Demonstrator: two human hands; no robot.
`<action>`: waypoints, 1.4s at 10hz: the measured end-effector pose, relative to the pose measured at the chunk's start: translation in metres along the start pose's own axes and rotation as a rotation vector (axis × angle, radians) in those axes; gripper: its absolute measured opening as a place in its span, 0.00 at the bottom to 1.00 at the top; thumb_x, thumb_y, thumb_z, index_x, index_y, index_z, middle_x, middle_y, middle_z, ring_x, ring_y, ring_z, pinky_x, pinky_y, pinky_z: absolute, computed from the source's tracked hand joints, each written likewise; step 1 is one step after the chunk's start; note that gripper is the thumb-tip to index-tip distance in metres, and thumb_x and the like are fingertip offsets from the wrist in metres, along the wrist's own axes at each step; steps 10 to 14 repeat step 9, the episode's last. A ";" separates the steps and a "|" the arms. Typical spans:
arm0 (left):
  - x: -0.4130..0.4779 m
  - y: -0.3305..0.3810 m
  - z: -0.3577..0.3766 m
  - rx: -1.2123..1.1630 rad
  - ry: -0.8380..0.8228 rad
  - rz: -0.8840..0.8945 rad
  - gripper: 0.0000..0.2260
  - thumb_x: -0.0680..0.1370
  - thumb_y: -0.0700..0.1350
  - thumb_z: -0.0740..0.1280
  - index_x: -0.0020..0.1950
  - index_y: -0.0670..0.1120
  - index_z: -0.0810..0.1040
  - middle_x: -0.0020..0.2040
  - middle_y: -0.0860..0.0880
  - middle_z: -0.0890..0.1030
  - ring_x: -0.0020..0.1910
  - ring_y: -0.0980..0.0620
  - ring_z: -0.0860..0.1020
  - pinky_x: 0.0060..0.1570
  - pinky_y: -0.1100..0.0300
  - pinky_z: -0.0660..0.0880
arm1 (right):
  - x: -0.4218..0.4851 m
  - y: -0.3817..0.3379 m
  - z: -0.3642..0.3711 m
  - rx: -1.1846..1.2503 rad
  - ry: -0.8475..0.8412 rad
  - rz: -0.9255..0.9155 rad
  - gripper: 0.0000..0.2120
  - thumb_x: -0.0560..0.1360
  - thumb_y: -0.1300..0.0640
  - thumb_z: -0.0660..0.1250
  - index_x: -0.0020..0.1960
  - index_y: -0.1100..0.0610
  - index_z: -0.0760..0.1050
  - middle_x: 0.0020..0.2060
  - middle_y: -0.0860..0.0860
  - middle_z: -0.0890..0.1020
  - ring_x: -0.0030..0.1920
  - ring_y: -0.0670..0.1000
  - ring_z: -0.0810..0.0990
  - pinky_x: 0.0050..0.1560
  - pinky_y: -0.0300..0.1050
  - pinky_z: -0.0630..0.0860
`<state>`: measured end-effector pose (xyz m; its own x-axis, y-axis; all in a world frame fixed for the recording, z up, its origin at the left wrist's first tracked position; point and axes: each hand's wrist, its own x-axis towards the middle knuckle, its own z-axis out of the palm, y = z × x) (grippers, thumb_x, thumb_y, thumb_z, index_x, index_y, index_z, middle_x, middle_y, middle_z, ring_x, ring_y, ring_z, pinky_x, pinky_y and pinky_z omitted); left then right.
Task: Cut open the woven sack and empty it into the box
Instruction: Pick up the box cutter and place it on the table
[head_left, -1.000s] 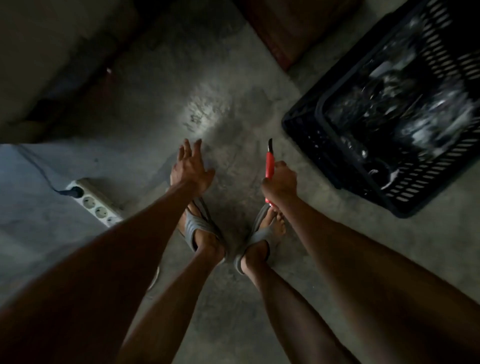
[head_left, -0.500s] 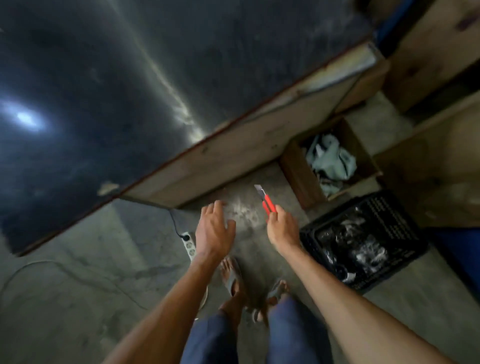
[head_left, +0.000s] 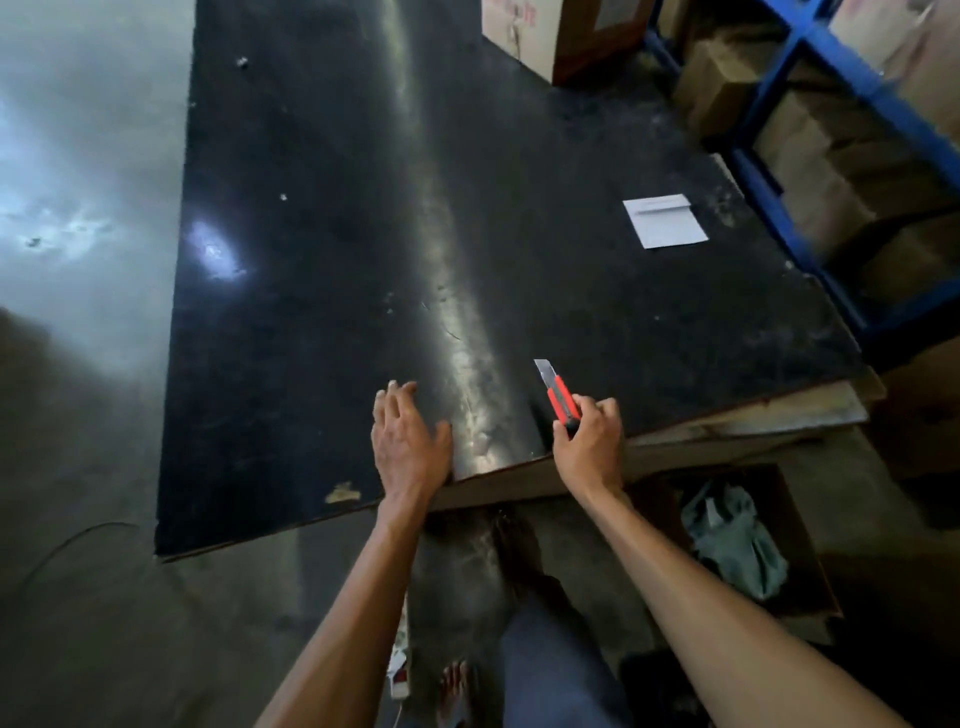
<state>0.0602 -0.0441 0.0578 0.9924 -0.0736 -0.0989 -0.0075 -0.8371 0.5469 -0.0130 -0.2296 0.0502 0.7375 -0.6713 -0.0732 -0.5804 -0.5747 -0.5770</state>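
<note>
My right hand (head_left: 587, 441) grips a red utility knife (head_left: 560, 396) with its blade out, pointing up and away over the near edge of a black tabletop (head_left: 415, 234). My left hand (head_left: 408, 441) rests flat on that near edge, fingers apart, holding nothing. A brown cardboard box (head_left: 800, 551) stands on the floor below the table at the right, with grey-green cloth (head_left: 732, 540) in it. No woven sack is in view.
A white paper sheet (head_left: 665, 221) lies on the table's right side. Cardboard boxes (head_left: 550, 36) stand at the far edge. A blue metal rack (head_left: 779, 171) with cartons runs along the right. A power strip (head_left: 399, 670) lies on the floor by my feet.
The view has risen from the floor and the black crate to the tabletop. Both hands have come up to the table's near edge, the knife still in my right hand.
</note>
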 end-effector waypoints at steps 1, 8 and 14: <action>0.037 -0.004 0.031 0.086 -0.057 -0.032 0.32 0.78 0.46 0.67 0.80 0.44 0.59 0.82 0.41 0.55 0.81 0.43 0.50 0.78 0.48 0.55 | 0.048 -0.003 0.024 -0.202 -0.024 -0.027 0.17 0.73 0.54 0.71 0.59 0.60 0.80 0.50 0.58 0.79 0.53 0.59 0.77 0.52 0.52 0.77; 0.051 0.014 0.041 0.204 -0.213 0.044 0.34 0.79 0.48 0.64 0.82 0.49 0.51 0.82 0.43 0.46 0.81 0.45 0.43 0.79 0.50 0.49 | 0.081 -0.020 0.030 -0.247 -0.276 -0.221 0.21 0.75 0.54 0.66 0.67 0.60 0.73 0.64 0.58 0.77 0.61 0.58 0.78 0.58 0.50 0.77; 0.018 0.015 0.008 0.178 -0.154 0.089 0.33 0.78 0.49 0.63 0.81 0.51 0.54 0.81 0.49 0.40 0.81 0.47 0.45 0.78 0.56 0.49 | 0.033 -0.014 0.010 -0.198 -0.250 -0.209 0.31 0.73 0.55 0.68 0.75 0.55 0.67 0.71 0.56 0.73 0.68 0.56 0.74 0.65 0.48 0.74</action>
